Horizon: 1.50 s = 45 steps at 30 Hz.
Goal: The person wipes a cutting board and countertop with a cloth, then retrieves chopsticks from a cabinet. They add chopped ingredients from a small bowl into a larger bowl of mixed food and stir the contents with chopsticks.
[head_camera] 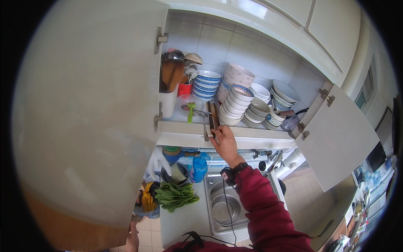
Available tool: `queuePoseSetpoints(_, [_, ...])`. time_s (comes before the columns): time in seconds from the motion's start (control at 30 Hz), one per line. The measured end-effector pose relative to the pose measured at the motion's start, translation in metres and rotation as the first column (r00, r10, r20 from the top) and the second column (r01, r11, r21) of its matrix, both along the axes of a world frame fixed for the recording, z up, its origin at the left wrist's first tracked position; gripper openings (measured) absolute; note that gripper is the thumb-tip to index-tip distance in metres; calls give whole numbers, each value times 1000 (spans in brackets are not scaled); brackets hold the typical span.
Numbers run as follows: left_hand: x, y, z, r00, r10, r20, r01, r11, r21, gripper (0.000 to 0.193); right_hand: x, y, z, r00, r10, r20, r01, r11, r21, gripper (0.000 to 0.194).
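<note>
My right hand (225, 145) reaches up to the front edge of an open wall cupboard's shelf (185, 128). Its thumb and fingertips close around the near end of dark, slender sticks (211, 117), which look like chopsticks. Just left of them a metal spoon (206, 130) juts over the shelf edge. A green-handled peeler (190, 112) rests on a clear round lid or dish (181, 102). Stacked white bowls (234, 107) stand right of the sticks. My left hand (132, 237) is low, by the bottom corner of the left cupboard door (91, 126), which partly hides it.
Both doors stand open, the right door (340, 135) jutting outward. A white utensil holder (167, 104) and blue-banded bowls (206, 85) fill the shelf's left. Below are a steel sink (217, 189), a faucet (275, 160), leafy greens (176, 197) and a blue pump bottle (198, 169). A cable (227, 201) hangs from my right wrist.
</note>
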State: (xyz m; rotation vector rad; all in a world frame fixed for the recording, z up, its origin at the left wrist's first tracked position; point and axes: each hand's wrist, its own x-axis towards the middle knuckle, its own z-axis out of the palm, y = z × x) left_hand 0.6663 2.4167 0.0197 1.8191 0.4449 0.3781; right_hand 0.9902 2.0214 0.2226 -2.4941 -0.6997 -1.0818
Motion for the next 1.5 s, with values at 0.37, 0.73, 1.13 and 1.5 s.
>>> queuePoseSetpoints(0.37, [3,5,-3,998,-55,21,56,997,-47,24,-2,4,10,999,47,18,-44,993,-112,21])
queuePoseSetpoints(0.73, [-2,14,-25,1000,-27,-9,27,999,-19,23,-6,-3,16,981,124,152,-91,974,-207,26])
queuePoseSetpoints(1.13, [4,-15,25,994,-108,29,109,994,-11,21,-38,-20,43,928,4,372,-32,997,70,29])
queuePoseSetpoints(1.5, [49,-74,12,911,-412,32,411,911,26,20,-199,-67,55,964,-182,195,57,854,517,19])
